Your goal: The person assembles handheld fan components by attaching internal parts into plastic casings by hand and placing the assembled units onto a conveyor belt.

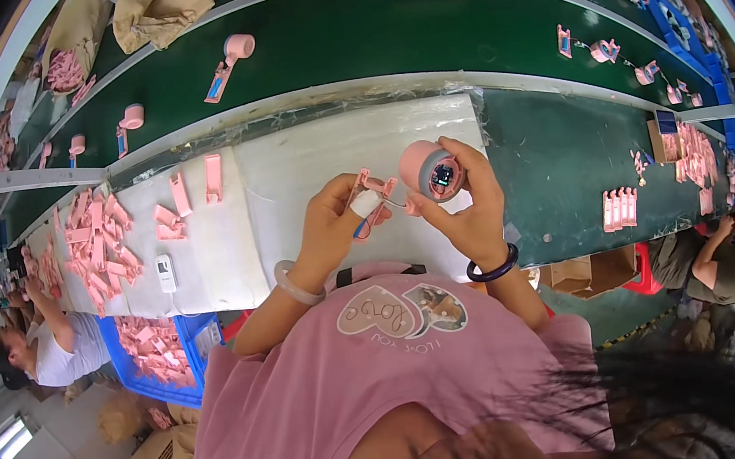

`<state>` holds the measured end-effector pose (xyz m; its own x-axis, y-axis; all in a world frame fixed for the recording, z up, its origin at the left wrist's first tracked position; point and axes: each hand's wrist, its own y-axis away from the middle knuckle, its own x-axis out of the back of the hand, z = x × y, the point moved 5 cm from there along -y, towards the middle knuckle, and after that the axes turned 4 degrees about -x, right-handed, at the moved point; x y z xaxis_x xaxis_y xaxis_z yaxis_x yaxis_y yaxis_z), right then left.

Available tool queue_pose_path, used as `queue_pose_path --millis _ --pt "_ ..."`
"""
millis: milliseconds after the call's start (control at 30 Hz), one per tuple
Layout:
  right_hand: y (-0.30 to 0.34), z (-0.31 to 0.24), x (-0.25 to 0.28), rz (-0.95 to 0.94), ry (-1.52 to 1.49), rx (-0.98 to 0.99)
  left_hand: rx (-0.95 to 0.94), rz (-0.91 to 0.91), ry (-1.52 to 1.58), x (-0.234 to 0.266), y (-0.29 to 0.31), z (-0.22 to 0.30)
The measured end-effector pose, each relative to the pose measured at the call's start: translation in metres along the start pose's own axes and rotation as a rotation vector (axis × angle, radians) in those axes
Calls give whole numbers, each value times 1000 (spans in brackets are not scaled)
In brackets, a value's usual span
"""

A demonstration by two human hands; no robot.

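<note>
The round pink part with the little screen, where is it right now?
In the head view it sits in the right hand, the round pink part held up over the white mat, just right of the flat pink piece in the left hand.

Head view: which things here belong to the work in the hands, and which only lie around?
In the work:
- left hand holding a pink flat part
- right hand holding a pink round part

Lying around:
- pile of pink parts
- white small device
- blue crate
- pink pieces on the green belt
</note>
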<state>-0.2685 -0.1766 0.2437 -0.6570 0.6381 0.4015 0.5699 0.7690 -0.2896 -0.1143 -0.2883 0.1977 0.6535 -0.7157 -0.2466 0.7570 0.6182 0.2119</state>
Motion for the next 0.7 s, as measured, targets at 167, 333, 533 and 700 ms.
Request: queue_pose_path --millis 167,333,533,700 --pt "-2 -9 3 29 28 70 12 58 132 -4 -1 5" --pt "-2 -8 2 27 23 69 24 42 117 -3 -1 1" --pt "-2 -9 2 15 55 86 14 -16 82 6 -5 -8" --pt "-4 -6 -1 -6 77 100 34 2 -23 9 -7 -6"
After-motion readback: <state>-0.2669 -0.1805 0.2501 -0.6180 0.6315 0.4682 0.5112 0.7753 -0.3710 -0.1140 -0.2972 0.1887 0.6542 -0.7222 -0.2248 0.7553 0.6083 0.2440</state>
